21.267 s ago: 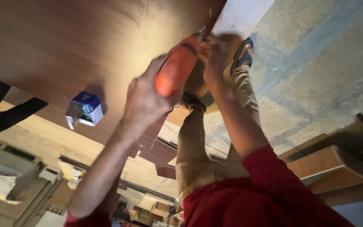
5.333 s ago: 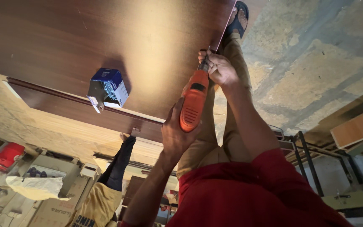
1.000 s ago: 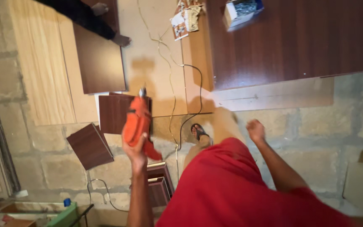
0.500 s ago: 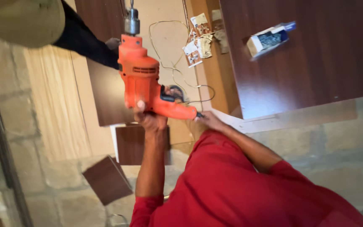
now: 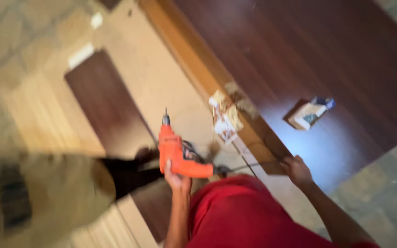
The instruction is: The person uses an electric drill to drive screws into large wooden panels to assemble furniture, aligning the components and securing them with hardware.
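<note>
The left hand (image 5: 178,177) has its grip closed around the handle of an orange drill (image 5: 176,154), and the fingers wrap the handle from below. The drill points up in the picture, with its bit over the pale floor (image 5: 157,78), and its black cable (image 5: 235,167) runs from the back of the handle toward the right. The right hand (image 5: 296,170) rests on the near corner of a big dark brown board (image 5: 327,59); its fingers lie on the board edge, but the picture is blurred, so I cannot tell if they really clamp it or only touch it.

On the board, well apart from both hands, lies a small box (image 5: 309,114) (white and blue). Some crumpled paper (image 5: 226,117) lies at the light wooden edge of the board, between the drill and the box. A smaller dark panel (image 5: 104,105) lies on the floor to the left of the drill. At the left side a blurred leg of another person (image 5: 47,197) is near the drill. The red shirt (image 5: 249,216) of the person fills the bottom.
</note>
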